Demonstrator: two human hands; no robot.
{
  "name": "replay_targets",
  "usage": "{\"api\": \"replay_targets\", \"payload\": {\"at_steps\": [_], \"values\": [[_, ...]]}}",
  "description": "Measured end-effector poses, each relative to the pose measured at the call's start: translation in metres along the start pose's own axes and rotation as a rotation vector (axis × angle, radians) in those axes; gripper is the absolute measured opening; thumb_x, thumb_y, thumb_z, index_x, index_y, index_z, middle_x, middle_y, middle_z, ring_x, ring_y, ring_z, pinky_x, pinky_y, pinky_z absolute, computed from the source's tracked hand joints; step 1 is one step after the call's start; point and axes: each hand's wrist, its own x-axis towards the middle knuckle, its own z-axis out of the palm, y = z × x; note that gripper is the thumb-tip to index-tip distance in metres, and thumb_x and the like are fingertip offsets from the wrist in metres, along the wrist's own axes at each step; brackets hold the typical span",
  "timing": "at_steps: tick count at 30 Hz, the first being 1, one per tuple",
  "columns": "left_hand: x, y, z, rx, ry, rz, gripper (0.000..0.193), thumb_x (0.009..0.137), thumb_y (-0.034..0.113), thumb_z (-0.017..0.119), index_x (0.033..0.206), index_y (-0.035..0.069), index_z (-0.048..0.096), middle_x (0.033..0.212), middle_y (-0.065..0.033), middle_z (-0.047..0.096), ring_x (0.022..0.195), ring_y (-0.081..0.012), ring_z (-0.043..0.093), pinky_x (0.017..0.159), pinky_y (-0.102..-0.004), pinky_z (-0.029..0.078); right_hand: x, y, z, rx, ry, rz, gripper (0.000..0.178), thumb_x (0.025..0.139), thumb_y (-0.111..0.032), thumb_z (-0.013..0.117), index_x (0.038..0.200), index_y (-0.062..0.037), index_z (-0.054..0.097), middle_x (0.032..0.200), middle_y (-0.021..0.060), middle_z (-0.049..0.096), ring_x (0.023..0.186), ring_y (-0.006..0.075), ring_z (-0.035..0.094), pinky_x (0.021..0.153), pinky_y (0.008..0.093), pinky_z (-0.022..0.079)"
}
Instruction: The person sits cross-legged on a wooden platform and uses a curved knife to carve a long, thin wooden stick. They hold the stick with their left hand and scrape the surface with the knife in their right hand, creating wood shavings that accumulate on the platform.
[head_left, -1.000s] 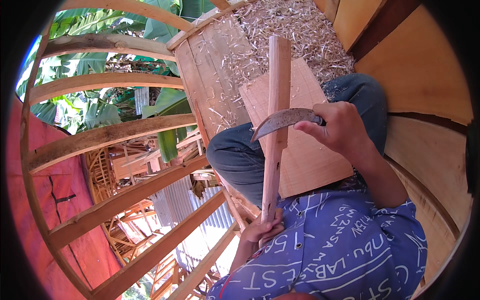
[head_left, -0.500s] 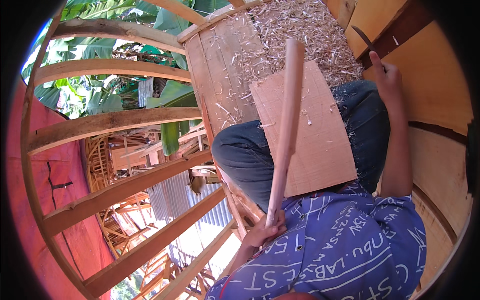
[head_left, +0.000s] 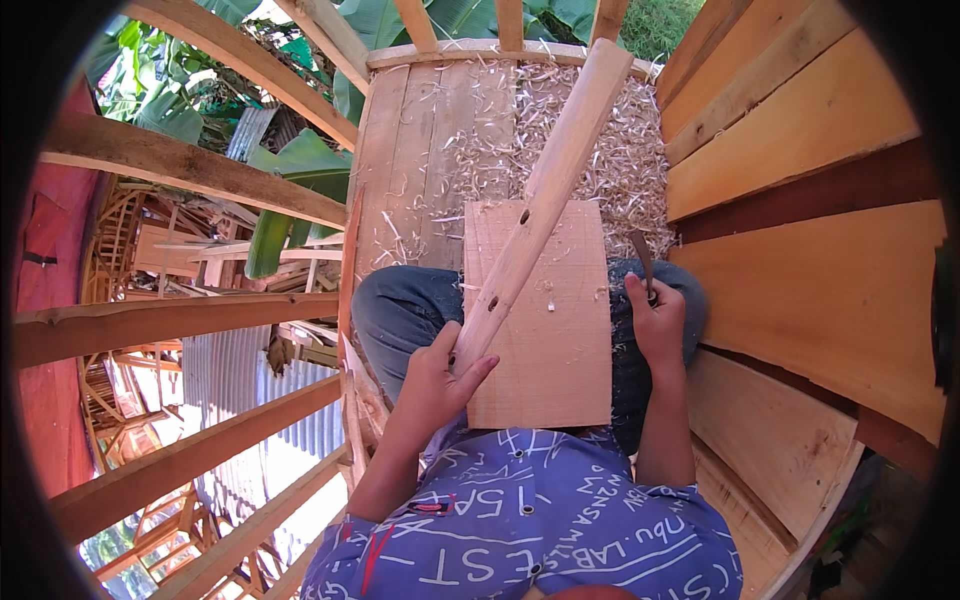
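A pale wooden stick point(head_left: 560, 158) with small dark slots cut in it is held near its lower end, my left hand point(head_left: 430, 385) closed around it. It slants up and to the right, passing above a flat wooden board point(head_left: 550, 350) that rests across my lap. A few curled shavings lie on the board. In my right hand point(head_left: 662, 325), beside the board's right edge, is a knife with a thin, dark, curved blade point(head_left: 643, 252) pointing upward. My fingers hide most of its handle. The blade is apart from the stick.
Curled wood shavings point(head_left: 640, 130) cover much of the plank floor point(head_left: 410, 140) ahead. Upright slats point(head_left: 180, 170) with gaps stand on the left, and corrugated metal sheets point(head_left: 225, 370) show below them. A wall of orange-brown boards point(head_left: 810, 270) is close on the right.
The stick has turned so its slots face up, and it leans further right. My right hand with the knife has come down closer to the board. The view has swung round.
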Motion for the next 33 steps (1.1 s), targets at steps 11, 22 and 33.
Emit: {"api": "replay_targets", "payload": {"at_steps": [11,22,33], "values": [[0.021,0.032,0.032,-0.562,-0.183,-0.153,0.025,0.088,0.021,0.065,0.100,0.004,0.053,0.064,0.0017,0.050,0.048,-0.0049,0.045,0.043,-0.0213,0.036,0.017,0.033,-0.003,0.210,-0.089,0.201,0.032,0.089,-0.024,0.066,0.067,-0.0055,0.053,0.056,-0.0095,0.039,0.051,0.0004,0.031,0.045,0.0227,0.021],[0.037,0.040,0.037,-0.908,-0.439,-0.343,0.026,0.090,0.021,0.060,0.107,0.004,0.050,0.065,0.0038,0.044,0.050,-0.0046,0.042,0.045,-0.0217,0.035,0.021,0.038,-0.002,0.148,-0.166,0.131,0.030,0.090,-0.028,0.065,0.072,-0.0095,0.049,0.048,-0.0079,0.039,0.035,0.0009,0.034,0.032,0.0206,0.023],[0.041,0.046,0.046,-0.611,-0.310,0.000,0.038,0.084,0.015,0.066,0.115,0.007,0.046,0.078,0.0019,0.048,0.067,-0.0042,0.044,0.056,-0.0205,0.036,0.022,0.032,-0.005,0.286,-0.201,0.186,0.030,0.091,-0.028,0.064,0.073,-0.0097,0.048,0.050,-0.0061,0.039,0.037,0.0027,0.035,0.034,0.0202,0.028]]}}
